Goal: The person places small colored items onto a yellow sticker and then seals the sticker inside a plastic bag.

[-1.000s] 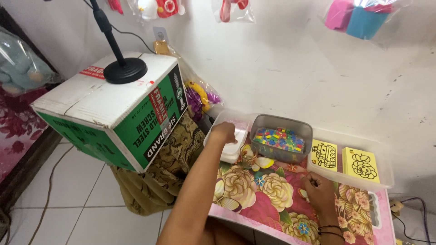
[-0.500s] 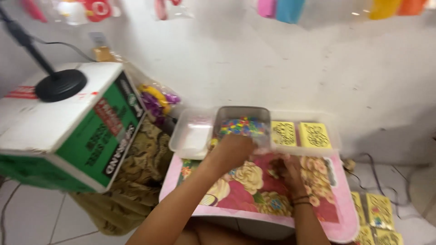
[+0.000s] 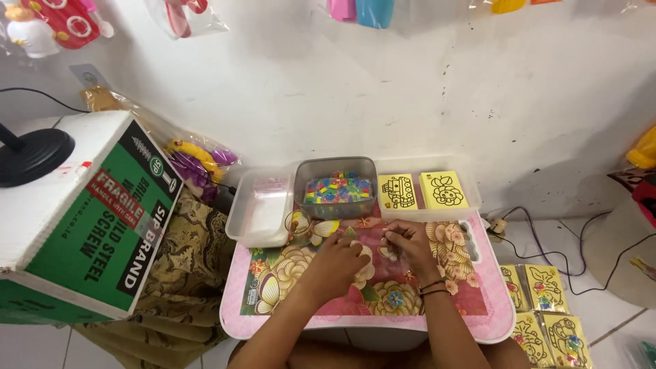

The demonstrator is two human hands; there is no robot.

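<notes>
Both hands, left hand (image 3: 342,263) and right hand (image 3: 408,244), are resting together on the pink floral tray table (image 3: 492,321), below the bead container (image 3: 335,188).

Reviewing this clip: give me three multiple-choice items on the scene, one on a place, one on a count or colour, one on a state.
1. Where does the container of coloured pieces stand?
A. at the far edge of the pink floral table, between the clear lid and the yellow cards
B. on the cardboard box
C. on the floor

2. How many yellow picture cards lie in the tray behind the hands?
A. two
B. five
C. none

3. What is the state of the left hand and right hand?
A. both raised to the wall
B. both down on the table, close together
C. one inside the box

Key: 1 A, it sits at the table's back edge; 2 A, two lie side by side; 3 B, both rest on the floral top.
</notes>
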